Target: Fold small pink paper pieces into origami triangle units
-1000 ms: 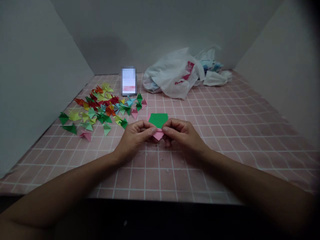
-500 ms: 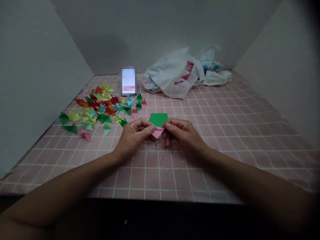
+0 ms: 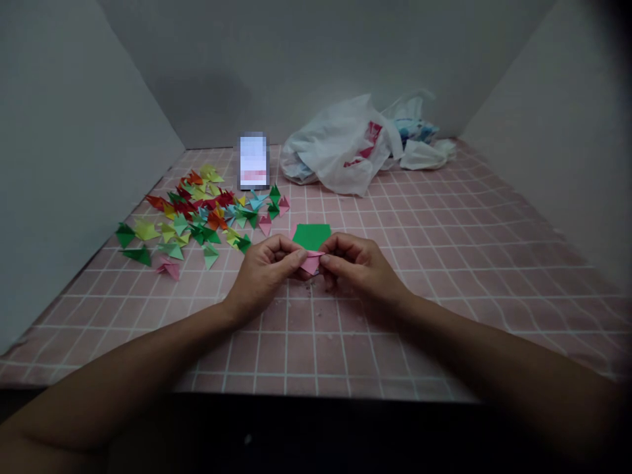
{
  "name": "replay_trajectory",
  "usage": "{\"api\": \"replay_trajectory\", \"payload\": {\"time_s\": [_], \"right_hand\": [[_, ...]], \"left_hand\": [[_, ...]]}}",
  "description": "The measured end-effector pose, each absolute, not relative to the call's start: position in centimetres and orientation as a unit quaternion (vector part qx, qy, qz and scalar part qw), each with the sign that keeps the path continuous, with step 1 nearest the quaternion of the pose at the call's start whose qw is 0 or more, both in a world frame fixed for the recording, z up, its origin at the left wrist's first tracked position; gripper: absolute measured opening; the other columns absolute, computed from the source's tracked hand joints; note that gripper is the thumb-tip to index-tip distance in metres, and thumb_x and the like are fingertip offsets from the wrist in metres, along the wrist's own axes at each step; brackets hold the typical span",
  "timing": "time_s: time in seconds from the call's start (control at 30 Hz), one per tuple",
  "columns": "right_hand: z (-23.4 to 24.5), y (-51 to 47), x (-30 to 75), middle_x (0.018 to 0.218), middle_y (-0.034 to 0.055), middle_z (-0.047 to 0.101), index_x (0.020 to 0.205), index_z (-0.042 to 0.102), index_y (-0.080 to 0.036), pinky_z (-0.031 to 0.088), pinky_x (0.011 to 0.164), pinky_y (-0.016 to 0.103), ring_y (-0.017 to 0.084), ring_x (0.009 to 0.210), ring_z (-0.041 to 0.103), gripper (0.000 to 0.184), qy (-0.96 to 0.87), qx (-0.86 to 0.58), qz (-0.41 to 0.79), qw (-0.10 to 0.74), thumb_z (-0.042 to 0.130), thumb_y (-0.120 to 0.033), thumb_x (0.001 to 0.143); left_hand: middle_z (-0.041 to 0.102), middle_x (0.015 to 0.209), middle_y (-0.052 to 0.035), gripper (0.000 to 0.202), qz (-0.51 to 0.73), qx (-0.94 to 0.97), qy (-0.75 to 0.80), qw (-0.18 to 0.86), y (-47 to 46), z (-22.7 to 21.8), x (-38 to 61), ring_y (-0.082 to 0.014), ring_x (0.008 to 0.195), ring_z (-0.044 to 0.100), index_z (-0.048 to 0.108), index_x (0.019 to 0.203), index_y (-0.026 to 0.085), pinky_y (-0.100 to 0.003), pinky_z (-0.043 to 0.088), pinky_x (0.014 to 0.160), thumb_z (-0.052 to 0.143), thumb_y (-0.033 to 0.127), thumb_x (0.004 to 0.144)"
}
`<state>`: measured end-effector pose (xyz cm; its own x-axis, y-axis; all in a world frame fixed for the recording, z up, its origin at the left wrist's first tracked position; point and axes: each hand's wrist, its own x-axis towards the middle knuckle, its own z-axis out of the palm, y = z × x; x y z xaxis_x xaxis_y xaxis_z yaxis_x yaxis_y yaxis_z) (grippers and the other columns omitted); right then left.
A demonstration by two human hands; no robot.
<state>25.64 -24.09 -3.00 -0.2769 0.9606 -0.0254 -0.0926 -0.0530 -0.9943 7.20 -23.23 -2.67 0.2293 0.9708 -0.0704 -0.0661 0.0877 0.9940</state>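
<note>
My left hand (image 3: pixel 266 268) and my right hand (image 3: pixel 359 264) meet at the middle of the pink checked tablecloth (image 3: pixel 444 263). Both pinch a small folded pink paper piece (image 3: pixel 311 262) between thumbs and fingertips, just above the cloth. Right behind the hands lies a small stack of flat paper with a green sheet (image 3: pixel 312 236) on top and a pink edge showing at its left. A heap of folded paper triangles (image 3: pixel 197 214) in several colours lies to the left of my left hand.
A phone (image 3: pixel 253 161) stands upright at the back, near the heap. White plastic bags (image 3: pixel 355 148) lie at the back right. Grey panels wall in the table on the left, back and right. The table's dark front edge runs under my forearms.
The pink piece has been pressed narrower between my fingertips, and my right fingers have closed in toward the left hand. Hands stay in the same spot.
</note>
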Motion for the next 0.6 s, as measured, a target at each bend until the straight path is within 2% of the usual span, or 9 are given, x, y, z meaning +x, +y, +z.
{"api": "replay_trajectory", "payload": {"time_s": [0.4, 0.6], "right_hand": [[-2.77, -23.98, 26.01, 0.061, -0.0023, 0.059, 0.079, 0.064, -0.017, 0.040, 0.053, 0.026, 0.011, 0.054, 0.054, 0.011, -0.637, -0.431, 0.482, 0.421, 0.063, -0.026, 0.087], [-2.88, -24.10, 25.81, 0.062, -0.0028, 0.060, 0.078, 0.063, -0.018, 0.041, 0.051, 0.024, 0.010, 0.052, 0.054, 0.013, -0.564, -0.415, 0.567, 0.433, 0.065, -0.028, 0.086]], "left_hand": [[0.070, 0.068, 0.0005, 0.030, 0.439, 0.491, 0.443, 0.608, -23.07, -2.60, 7.27, -0.0105, 0.059, 0.067, 0.066, 0.078, 0.015, -0.021, 0.059, 0.060, 0.087, 0.036, 0.070], [0.071, 0.067, 0.0007, 0.031, 0.435, 0.482, 0.443, 0.619, -23.15, -2.65, 7.29, -0.0108, 0.059, 0.067, 0.066, 0.078, 0.015, -0.021, 0.058, 0.060, 0.085, 0.038, 0.071]]}}
